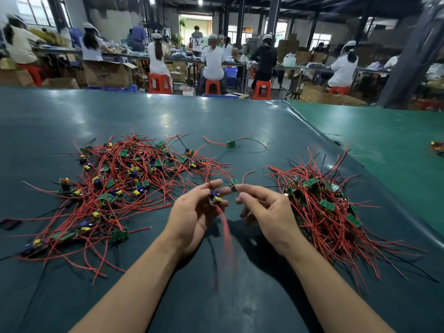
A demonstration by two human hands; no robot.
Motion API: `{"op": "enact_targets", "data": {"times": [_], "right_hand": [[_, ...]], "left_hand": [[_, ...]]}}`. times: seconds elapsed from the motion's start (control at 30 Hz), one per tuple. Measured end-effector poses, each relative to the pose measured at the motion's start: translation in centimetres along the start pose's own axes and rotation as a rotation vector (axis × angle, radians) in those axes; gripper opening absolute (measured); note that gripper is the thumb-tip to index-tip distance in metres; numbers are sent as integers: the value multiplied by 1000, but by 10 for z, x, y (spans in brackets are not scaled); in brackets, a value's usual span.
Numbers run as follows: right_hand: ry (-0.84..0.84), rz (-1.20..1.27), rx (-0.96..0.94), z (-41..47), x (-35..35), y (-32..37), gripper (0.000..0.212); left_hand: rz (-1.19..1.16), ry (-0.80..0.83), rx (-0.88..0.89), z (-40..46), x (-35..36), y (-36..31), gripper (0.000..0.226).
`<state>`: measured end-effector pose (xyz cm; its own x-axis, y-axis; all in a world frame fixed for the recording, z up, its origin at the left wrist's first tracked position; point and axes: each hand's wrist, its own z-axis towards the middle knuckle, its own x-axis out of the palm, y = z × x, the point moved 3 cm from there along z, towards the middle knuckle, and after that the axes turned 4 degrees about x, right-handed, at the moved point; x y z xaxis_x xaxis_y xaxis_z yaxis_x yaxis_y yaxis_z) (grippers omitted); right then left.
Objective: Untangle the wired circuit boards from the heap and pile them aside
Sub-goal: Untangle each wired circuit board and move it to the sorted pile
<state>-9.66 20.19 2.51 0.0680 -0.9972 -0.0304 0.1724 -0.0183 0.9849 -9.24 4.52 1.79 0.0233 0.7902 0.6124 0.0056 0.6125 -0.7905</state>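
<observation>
A tangled heap (115, 183) of small green circuit boards with red and black wires spreads over the left of the dark green table (216, 121). A second pile (324, 207) of the same boards lies on the right, wires trailing toward me. My left hand (194, 212) holds one wired board (215, 198) with blue and yellow parts between fingers and thumb; its red wires hang down, blurred. My right hand (264, 210) pinches another small green board (233, 182) at its fingertips, close beside the left hand.
One lone board (231, 143) with a red and a black wire lies farther back at centre. The mat's raised edge (336, 150) runs diagonally at right. Beyond the table, several seated people work on red stools among cardboard boxes.
</observation>
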Motion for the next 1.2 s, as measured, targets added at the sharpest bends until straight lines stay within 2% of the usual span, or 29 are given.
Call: {"op": "enact_targets", "data": {"times": [0.13, 0.2, 0.3, 0.5, 0.7, 0.83, 0.97, 1.07, 1.1, 1.2], "right_hand": [[68, -17, 3, 0, 3, -3, 17], [110, 12, -17, -1, 4, -2, 18], [97, 80, 23, 0, 0, -3, 16], [59, 83, 60, 2, -6, -3, 5], [27, 150, 97, 3, -7, -4, 14], [81, 206, 141, 0, -8, -2, 7], [-32, 186, 169, 5, -11, -4, 10], [-181, 284, 152, 12, -18, -4, 15], [-212, 323, 140, 13, -21, -3, 17], [-245, 464, 141, 17, -26, -2, 27]], "left_hand": [[81, 62, -43, -1, 4, 6, 25], [115, 98, -48, -2, 6, 7, 33], [197, 147, -36, -3, 7, 7, 33], [236, 144, -58, -6, 7, 6, 13], [302, 166, -85, -5, 10, 8, 22], [343, 213, -87, -7, 12, 8, 17], [370, 222, -102, -8, 12, 7, 9], [360, 221, -117, -8, 13, 7, 5], [353, 222, -120, -7, 13, 6, 10], [355, 246, -122, -8, 15, 6, 13]]}}
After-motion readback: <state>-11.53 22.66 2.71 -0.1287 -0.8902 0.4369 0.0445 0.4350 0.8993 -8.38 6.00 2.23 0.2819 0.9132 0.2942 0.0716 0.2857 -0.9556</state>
